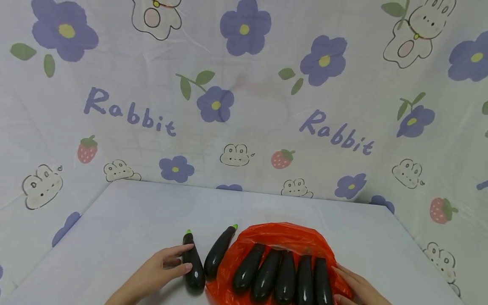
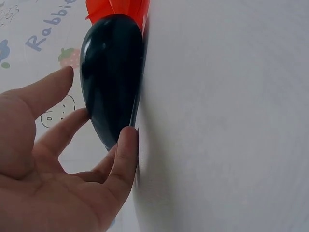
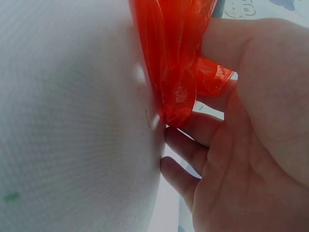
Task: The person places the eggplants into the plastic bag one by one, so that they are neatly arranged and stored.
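In the head view, my left hand (image 1: 154,271) is at a dark, glossy eggplant (image 1: 193,264) with a green stem end, which lies on the white table. The left wrist view shows fingertips against this eggplant (image 2: 113,77) and the thumb a little apart from it. A second eggplant (image 1: 219,253) lies just to its right, beside a red plastic bag (image 1: 282,231). Several eggplants (image 1: 286,277) lie side by side in the bag's wide mouth. My right hand (image 1: 358,286) touches the bag's right side, its fingers loosely extended along the red plastic (image 3: 176,63).
The white tabletop (image 1: 152,216) stretches out behind and to both sides of the bag. A cloth backdrop (image 1: 259,127) printed with flowers, rabbits and strawberries hangs behind the table's far edge and along its sides.
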Demonstrator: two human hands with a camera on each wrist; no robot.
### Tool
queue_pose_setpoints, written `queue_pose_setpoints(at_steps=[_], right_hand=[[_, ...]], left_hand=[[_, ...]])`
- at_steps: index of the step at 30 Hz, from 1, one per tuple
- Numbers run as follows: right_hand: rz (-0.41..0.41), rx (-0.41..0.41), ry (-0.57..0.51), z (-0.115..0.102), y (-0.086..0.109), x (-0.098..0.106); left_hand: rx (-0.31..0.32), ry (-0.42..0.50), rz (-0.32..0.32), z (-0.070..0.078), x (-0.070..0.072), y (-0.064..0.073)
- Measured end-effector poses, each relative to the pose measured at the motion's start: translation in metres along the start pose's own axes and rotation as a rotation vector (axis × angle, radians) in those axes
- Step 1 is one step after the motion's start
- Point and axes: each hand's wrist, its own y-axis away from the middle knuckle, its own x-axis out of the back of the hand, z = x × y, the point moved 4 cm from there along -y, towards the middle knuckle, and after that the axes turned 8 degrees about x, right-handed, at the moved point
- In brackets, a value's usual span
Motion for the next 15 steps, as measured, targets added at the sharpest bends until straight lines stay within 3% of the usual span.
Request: queue_pose_setpoints(at_steps=[6, 15], right_hand=[[0.002, -0.012, 0.035, 0.0031, -0.0011, -0.0013], [0.002, -0.027, 0.050, 0.0063, -0.0022, -0.0004]], left_hand=[[-0.058, -0.005, -0.002, -0.0016, 0.0002, 0.0002], [-0.017, -0.010, 0.032, -0.0004, -0.0007, 0.0022]])
